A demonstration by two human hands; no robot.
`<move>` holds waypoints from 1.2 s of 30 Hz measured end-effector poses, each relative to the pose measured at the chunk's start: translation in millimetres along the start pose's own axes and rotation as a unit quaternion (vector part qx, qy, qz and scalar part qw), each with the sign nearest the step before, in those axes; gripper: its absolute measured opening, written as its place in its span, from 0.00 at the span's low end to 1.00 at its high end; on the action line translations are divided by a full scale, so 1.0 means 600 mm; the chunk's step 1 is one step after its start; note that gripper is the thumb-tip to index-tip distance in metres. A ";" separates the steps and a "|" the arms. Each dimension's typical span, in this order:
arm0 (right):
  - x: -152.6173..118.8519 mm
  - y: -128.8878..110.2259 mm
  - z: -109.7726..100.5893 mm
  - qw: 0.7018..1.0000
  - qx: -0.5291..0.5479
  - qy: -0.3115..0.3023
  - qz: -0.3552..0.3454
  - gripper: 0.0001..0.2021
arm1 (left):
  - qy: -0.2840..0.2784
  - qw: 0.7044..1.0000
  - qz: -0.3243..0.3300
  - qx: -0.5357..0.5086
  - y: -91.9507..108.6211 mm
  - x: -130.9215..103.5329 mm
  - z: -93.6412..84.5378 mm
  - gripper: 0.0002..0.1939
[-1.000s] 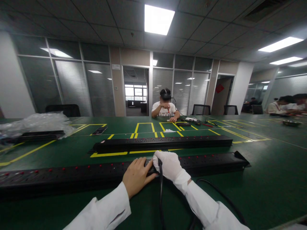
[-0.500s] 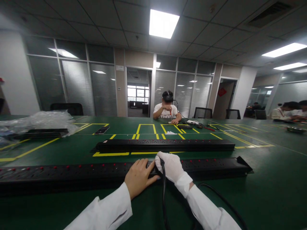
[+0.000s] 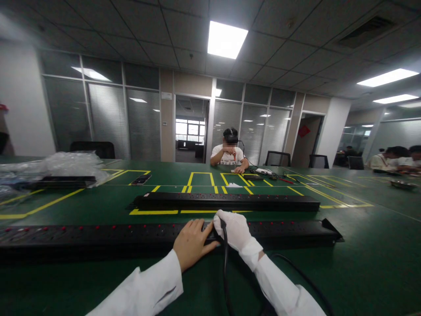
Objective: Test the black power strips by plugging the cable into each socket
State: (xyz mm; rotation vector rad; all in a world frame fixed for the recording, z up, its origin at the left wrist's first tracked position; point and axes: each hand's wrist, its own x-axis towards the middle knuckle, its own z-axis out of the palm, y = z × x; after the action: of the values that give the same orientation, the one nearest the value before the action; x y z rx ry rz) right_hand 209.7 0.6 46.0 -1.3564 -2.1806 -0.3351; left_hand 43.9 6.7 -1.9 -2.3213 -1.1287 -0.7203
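Barely shifted since the earlier frame: gripping a black cable (image 3: pixel 225 272) in the closed, gloved right hand (image 3: pixel 233 230), the open left hand (image 3: pixel 189 243) best kept firm on the near power strip (image 3: pixel 131 237), short of a farther power strip (image 3: pixel 226 202).

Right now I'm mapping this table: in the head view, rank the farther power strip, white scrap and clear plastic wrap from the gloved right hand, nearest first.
From the gloved right hand:
1. Farther power strip, just ahead.
2. White scrap, ahead, beyond that strip.
3. Clear plastic wrap, far to the left.
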 end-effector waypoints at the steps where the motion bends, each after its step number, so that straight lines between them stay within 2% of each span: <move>1: 0.000 -0.002 -0.001 1.000 -0.006 0.000 0.005 0.09 | 0.001 1.000 0.000 -0.003 0.000 0.000 -0.001 0.23; 14: -0.003 -0.011 0.001 0.998 -0.053 0.015 0.021 0.12 | -0.038 0.999 0.001 0.009 0.003 0.001 -0.016 0.26; 36: -0.005 -0.008 0.003 0.998 -0.054 0.009 0.020 0.11 | -0.010 1.000 0.011 0.008 -0.001 0.000 -0.005 0.25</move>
State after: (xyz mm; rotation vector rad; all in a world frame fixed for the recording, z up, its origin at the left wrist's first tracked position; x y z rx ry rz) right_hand 206.1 -3.3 43.3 -1.4479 -2.1435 -0.4530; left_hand 42.8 5.3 0.6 -2.3279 -1.1121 -0.6802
